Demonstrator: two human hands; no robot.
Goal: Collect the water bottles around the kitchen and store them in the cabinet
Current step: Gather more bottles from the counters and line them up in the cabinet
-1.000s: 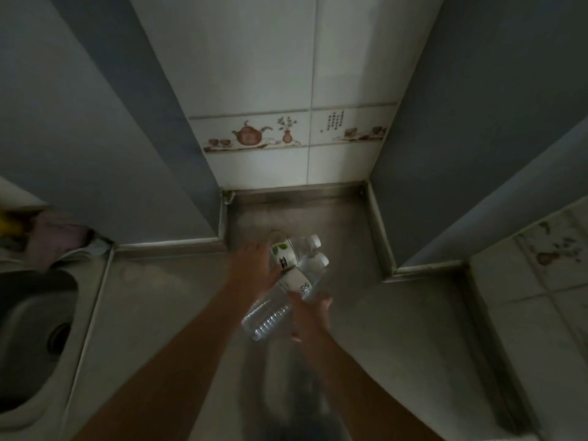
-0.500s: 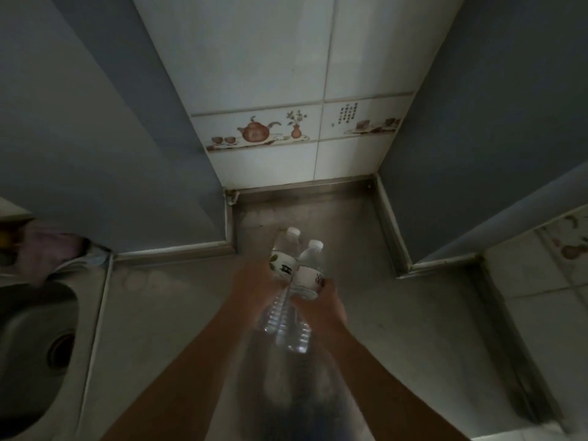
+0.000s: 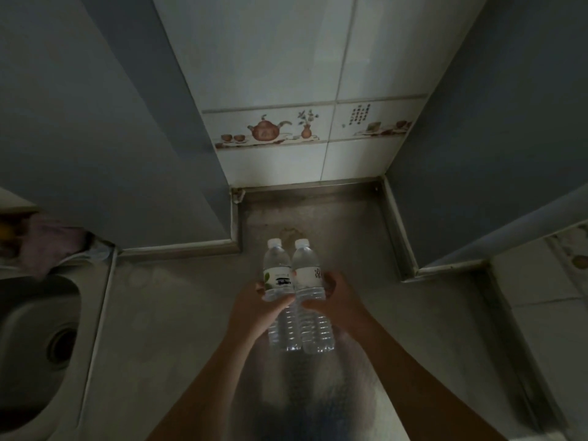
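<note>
Two clear water bottles with white caps stand side by side above the steel counter (image 3: 350, 243). The left bottle (image 3: 277, 268) carries a white label with a green mark, and my left hand (image 3: 254, 308) grips it around the middle. The right bottle (image 3: 307, 268) has a plain white label with dark print, and my right hand (image 3: 337, 300) grips its middle from the right. The two bottles touch each other, caps pointing away from me. Whether their bases rest on the counter I cannot tell.
A steel sink (image 3: 38, 329) with a drain lies at the left, with a pinkish cloth (image 3: 47, 246) behind it. Grey cabinet panels (image 3: 95, 122) rise on both sides of a tiled wall recess (image 3: 302, 138). Tiled surface (image 3: 541, 281) sits at the right.
The bottles went from lying tilted and crossed to upright and parallel. Both hands closed around them and brought them together at the centre.
</note>
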